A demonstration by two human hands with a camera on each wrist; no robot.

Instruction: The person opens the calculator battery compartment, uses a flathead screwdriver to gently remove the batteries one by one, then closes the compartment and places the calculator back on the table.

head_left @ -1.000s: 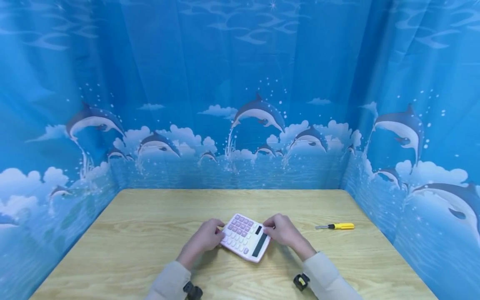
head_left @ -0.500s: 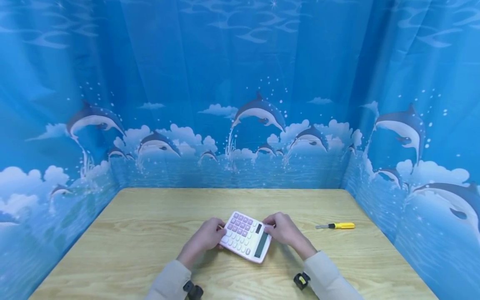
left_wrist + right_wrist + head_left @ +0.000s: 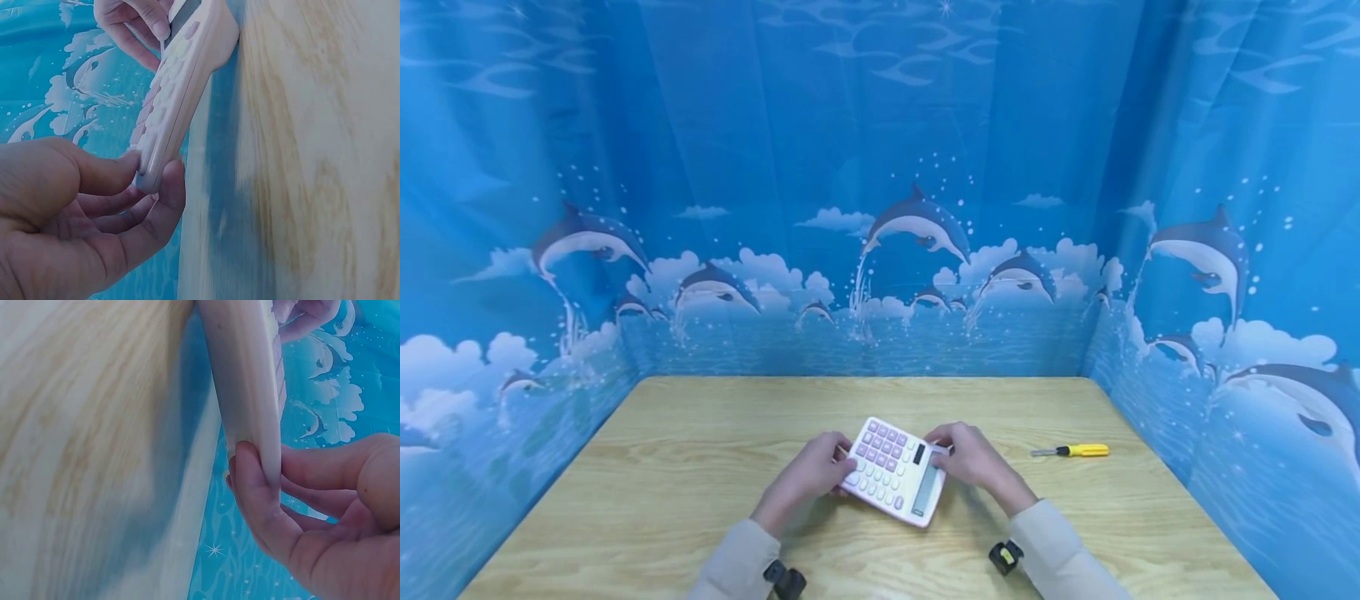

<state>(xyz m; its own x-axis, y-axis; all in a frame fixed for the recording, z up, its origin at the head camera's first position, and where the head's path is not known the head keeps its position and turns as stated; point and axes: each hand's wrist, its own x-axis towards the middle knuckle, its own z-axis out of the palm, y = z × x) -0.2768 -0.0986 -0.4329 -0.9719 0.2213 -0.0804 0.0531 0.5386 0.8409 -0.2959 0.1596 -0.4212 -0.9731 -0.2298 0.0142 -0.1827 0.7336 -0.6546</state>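
A pale pink calculator (image 3: 891,473) with lilac and white keys is held between both hands over the middle of the table. My left hand (image 3: 817,468) pinches its keypad end, thumb on top and fingers beneath, as the left wrist view shows on the calculator's edge (image 3: 169,106). The display end is gripped by my right hand (image 3: 972,457), its thumb near the dark screen. In the right wrist view, fingers curl under the calculator's side (image 3: 247,381). The calculator is turned at an angle and tilted, and a shadow lies on the table beside it.
A screwdriver (image 3: 1081,451) with a yellow handle lies on the wooden table (image 3: 715,433), right of my right hand. A blue curtain (image 3: 820,167) printed with dolphins encloses the back and sides. Dark small devices are strapped near both wrists.
The calculator has shifted slightly, its keypad end rising a little and its display end tilting, so the screen now looks lighter. Both hands keep their hold.
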